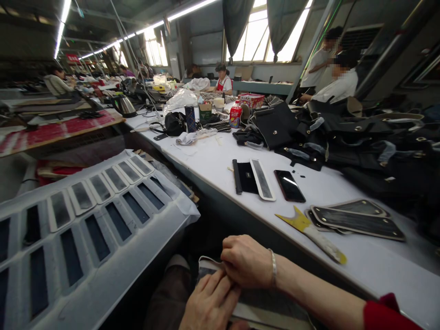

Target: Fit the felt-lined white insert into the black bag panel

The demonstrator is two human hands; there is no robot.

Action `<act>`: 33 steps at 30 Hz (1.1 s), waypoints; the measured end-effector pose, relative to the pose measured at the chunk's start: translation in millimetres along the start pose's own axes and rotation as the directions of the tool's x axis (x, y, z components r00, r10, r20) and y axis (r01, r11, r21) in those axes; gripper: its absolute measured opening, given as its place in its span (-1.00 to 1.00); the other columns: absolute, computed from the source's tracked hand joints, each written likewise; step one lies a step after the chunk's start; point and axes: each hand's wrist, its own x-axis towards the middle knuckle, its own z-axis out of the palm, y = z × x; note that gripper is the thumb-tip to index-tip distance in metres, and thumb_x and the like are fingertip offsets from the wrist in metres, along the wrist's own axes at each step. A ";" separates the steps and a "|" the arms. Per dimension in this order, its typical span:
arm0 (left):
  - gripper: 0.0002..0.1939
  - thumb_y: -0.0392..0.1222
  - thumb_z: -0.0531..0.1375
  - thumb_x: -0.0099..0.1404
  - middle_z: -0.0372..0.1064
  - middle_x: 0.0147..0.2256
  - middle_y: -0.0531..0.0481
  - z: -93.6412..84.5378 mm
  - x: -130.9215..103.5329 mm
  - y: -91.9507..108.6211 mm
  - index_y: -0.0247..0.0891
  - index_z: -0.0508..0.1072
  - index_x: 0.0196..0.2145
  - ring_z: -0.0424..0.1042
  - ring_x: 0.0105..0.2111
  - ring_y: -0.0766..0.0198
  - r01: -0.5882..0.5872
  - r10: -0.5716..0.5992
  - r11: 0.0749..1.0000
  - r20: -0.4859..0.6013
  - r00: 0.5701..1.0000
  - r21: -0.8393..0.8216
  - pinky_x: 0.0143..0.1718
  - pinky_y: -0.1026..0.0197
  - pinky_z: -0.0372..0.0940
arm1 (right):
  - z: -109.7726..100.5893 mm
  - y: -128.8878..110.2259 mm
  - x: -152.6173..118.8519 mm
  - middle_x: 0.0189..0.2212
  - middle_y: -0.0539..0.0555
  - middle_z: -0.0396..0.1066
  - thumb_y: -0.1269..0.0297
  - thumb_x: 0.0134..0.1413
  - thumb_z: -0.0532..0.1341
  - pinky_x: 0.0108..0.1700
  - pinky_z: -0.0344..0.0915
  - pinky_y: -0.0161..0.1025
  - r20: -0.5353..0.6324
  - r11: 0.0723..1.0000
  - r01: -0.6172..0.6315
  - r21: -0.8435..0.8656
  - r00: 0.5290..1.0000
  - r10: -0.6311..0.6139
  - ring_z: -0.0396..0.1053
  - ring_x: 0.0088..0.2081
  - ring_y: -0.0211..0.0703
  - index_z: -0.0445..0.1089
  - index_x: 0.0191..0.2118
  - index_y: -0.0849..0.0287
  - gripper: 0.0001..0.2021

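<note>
Padded strip [206,268] lies on lap, near edge, long axis running left-far to right-near. Right hand [245,262] pinches its far end; left hand [209,302] presses flat, fingers together, beside it.

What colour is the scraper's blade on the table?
Yellow, on the scraper; the head view shows it best.

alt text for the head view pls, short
Two bare hands, left hand and right hand, press on a white-edged dark panel held in the lap below a long white worktable. On the table lie a phone, a yellow scraper and black bags.
</note>
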 end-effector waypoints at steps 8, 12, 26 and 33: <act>-0.43 0.27 -0.07 0.41 0.55 -0.16 0.14 4.0 0.5 -5.1 -0.20 0.50 -0.05 0.48 -0.16 0.28 -0.052 0.052 0.999 0.041 0.998 -0.005 -0.21 0.25 0.34 | 3.8 7.4 16.6 -0.45 0.09 0.45 0.39 0.02 0.11 -0.43 0.04 -0.26 0.055 0.994 0.031 0.108 0.998 -0.037 0.30 -0.46 -0.25 0.38 -0.53 0.23 -0.82; -0.42 0.28 -0.06 0.40 0.56 -0.15 0.12 3.3 1.5 -5.6 -0.21 0.51 -0.07 0.49 -0.15 0.27 -0.032 0.033 0.999 0.042 0.999 -0.024 -0.22 0.23 0.33 | 8.8 8.4 21.7 -0.41 0.22 0.46 0.45 -0.02 0.11 -0.38 0.07 -0.20 0.017 0.983 -0.012 0.182 1.000 0.009 0.32 -0.42 -0.14 0.42 -0.47 0.32 -0.84; -0.87 -0.32 0.21 0.17 0.41 -0.41 0.14 17.5 36.0 2.8 -0.13 0.43 -0.30 0.36 -0.44 0.20 0.109 -0.064 0.977 0.238 0.969 -0.182 -0.38 0.11 0.18 | 83.4 115.7 -32.4 -0.50 -0.03 0.34 0.15 0.35 0.01 -0.42 0.27 -0.36 0.430 0.363 -0.585 0.726 0.796 0.426 0.28 -0.52 -0.36 0.37 -0.36 0.26 -0.65; -0.74 -0.40 0.15 0.10 0.52 -0.12 0.09 32.0 55.3 0.9 -0.16 0.43 -0.24 0.47 -0.12 0.20 -0.011 0.051 0.984 0.227 0.973 -0.176 -0.02 0.14 0.30 | 154.2 118.9 -36.6 -0.58 -0.09 0.23 -0.04 0.31 0.09 -0.48 0.23 -0.34 0.469 0.332 -0.678 0.656 0.711 0.524 0.23 -0.56 -0.33 0.35 -0.45 0.25 -0.54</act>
